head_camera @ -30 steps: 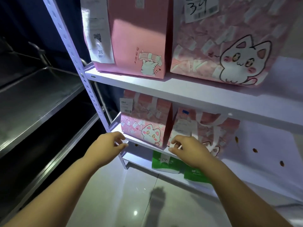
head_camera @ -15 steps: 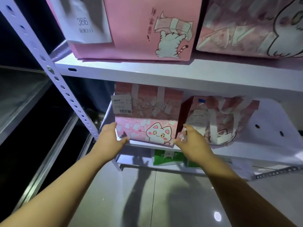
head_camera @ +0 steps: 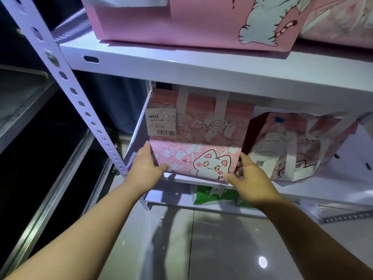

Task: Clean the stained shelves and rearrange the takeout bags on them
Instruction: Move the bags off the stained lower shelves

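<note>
A pink takeout bag with a white cat print and a label (head_camera: 196, 142) stands at the left end of the middle white shelf (head_camera: 314, 188). My left hand (head_camera: 146, 165) grips its lower left corner and my right hand (head_camera: 249, 175) grips its lower right corner. Beside it on the right a second pink bag (head_camera: 302, 146) leans, crumpled. Dark stain spots (head_camera: 336, 156) mark the bare shelf further right. On the upper shelf (head_camera: 201, 63) stand a plain pink cat bag (head_camera: 201, 21) and part of another pink bag (head_camera: 339, 19).
A green bag (head_camera: 214, 196) lies on the lowest shelf under the middle one. The perforated white upright (head_camera: 66, 81) runs diagonally at left, with a steel rack (head_camera: 30, 110) beyond it. Glossy grey floor (head_camera: 222, 243) lies below my arms.
The view has come closer and lower to the middle shelf. Both hands have moved forward from the shelf edge and closed on the two lower corners of the cat bag.
</note>
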A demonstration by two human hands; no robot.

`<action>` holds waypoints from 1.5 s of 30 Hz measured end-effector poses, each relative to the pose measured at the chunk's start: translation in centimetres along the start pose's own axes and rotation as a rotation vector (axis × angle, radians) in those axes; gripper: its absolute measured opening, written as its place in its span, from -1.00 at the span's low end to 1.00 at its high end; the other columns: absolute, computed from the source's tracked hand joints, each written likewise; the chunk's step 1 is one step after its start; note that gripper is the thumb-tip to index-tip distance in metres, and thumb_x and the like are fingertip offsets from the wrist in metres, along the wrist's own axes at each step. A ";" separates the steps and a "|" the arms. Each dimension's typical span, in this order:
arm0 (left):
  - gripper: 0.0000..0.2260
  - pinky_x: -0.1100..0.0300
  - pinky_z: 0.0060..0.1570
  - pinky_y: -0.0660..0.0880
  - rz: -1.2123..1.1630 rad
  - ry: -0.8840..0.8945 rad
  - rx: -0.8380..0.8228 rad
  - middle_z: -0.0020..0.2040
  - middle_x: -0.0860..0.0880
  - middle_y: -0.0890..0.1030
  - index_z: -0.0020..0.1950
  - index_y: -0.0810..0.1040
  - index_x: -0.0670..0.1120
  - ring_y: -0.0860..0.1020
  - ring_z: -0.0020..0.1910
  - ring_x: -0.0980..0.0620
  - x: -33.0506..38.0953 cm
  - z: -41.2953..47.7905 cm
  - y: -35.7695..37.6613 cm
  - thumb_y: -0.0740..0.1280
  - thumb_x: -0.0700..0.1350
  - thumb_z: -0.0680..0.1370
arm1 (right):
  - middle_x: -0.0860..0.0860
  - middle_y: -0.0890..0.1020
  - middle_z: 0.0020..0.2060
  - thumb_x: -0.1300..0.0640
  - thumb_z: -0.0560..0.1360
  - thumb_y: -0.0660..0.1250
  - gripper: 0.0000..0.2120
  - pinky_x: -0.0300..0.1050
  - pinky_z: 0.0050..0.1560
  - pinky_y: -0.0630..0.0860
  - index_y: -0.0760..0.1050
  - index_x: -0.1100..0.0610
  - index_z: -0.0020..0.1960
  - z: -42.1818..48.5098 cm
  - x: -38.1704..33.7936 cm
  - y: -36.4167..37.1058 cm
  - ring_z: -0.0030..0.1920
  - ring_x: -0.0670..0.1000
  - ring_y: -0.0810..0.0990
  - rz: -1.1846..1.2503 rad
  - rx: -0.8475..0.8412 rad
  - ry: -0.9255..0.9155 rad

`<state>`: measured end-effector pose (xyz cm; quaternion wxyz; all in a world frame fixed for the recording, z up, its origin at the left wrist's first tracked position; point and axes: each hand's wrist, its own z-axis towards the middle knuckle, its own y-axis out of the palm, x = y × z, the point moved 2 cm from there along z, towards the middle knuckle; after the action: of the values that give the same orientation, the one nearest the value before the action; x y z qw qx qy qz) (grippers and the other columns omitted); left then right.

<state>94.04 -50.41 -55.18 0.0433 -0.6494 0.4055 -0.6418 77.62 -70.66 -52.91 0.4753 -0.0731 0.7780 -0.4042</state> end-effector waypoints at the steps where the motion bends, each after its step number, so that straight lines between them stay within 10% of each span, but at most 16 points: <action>1: -0.56 0.11 0.12 0.44 -0.014 0.015 -0.007 0.18 -0.02 0.50 0.23 0.38 0.00 0.51 0.09 0.05 0.0 0.0 -0.1 0.43 -0.17 0.41 | -0.13 0.57 0.06 0.14 0.46 0.39 -0.55 -0.22 0.02 0.40 0.34 -0.05 0.29 0.0 -0.1 0.0 -0.02 -0.13 0.50 -0.001 0.003 0.004; 9: -0.61 0.45 -0.17 0.33 -0.033 0.063 -0.012 0.08 0.10 0.57 0.21 0.40 0.01 0.47 -0.09 0.39 -0.5 -0.8 -0.4 0.40 -0.19 0.42 | -0.07 0.60 0.09 0.12 0.45 0.41 -0.56 -0.16 0.00 0.45 0.33 -0.03 0.27 0.5 -0.6 0.2 0.03 -0.05 0.55 0.001 0.030 0.008; 13: -0.62 0.23 -0.02 0.37 -0.005 0.058 0.001 0.12 0.03 0.54 0.20 0.39 0.00 0.49 -0.02 0.16 -0.7 -0.8 -0.6 0.40 -0.15 0.43 | -0.09 0.60 0.09 0.13 0.45 0.41 -0.54 -0.18 0.00 0.44 0.33 -0.05 0.28 0.3 -0.7 0.5 0.05 -0.06 0.56 0.028 0.024 0.025; 18: -0.65 0.19 0.01 0.37 0.021 -0.004 0.103 0.24 -0.11 0.41 0.17 0.45 -0.03 0.42 -0.09 0.38 -0.9 -2.0 -0.5 0.43 -0.11 0.43 | -0.01 0.56 0.17 0.09 0.45 0.41 -0.52 -0.11 0.14 0.45 0.36 0.03 0.33 -0.8 -0.7 -0.1 0.08 -0.02 0.53 0.026 0.133 0.055; 22: -0.49 0.00 0.22 0.42 0.046 -0.072 0.094 0.34 -0.12 0.36 0.34 0.38 -0.09 0.44 0.25 -0.04 -0.5 -3.8 0.6 0.43 -0.04 0.44 | 0.00 0.55 0.16 0.09 0.46 0.40 -0.58 -0.14 0.13 0.48 0.42 0.09 0.28 -2.3 0.0 -1.4 0.07 -0.05 0.54 0.076 0.194 0.073; 25: -0.55 0.08 0.09 0.44 0.052 -0.039 0.064 0.22 -0.07 0.47 0.28 0.43 -0.10 0.48 0.11 -0.01 0.9 -4.9 2.1 0.43 -0.03 0.45 | -0.14 0.55 -0.07 0.13 0.47 0.39 -0.81 -0.34 -0.08 0.46 0.46 0.02 0.05 -4.0 1.1 -2.5 -0.12 -0.22 0.53 0.132 0.223 0.009; 35: -0.71 0.23 -0.02 0.37 0.017 0.054 -0.097 0.07 0.04 0.47 0.18 0.50 -0.03 0.47 -0.02 0.12 7.5 -6.8 10.8 0.39 -0.05 0.48 | -0.11 0.55 -0.04 0.10 0.47 0.37 -0.72 -0.48 -0.16 0.34 0.48 0.04 0.17 -5.5 10.3 -8.1 -0.06 -0.15 0.51 0.129 0.289 0.094; 45: -0.36 0.14 0.32 0.30 0.090 0.158 -0.052 0.38 -0.07 0.30 0.48 0.18 -0.09 0.35 0.30 -0.04 12.0 -5.8 18.1 0.40 -0.09 0.48 | 0.15 0.45 0.23 0.14 0.45 0.39 -0.45 0.08 0.23 0.41 0.29 0.20 0.37 -2.6 17.1 -13.4 0.21 0.15 0.45 0.024 0.348 0.114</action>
<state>78.65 -66.79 -55.10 0.0231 -0.5787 0.4532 -0.6777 62.74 -86.62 -54.64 0.4408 0.0423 0.7228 -0.5306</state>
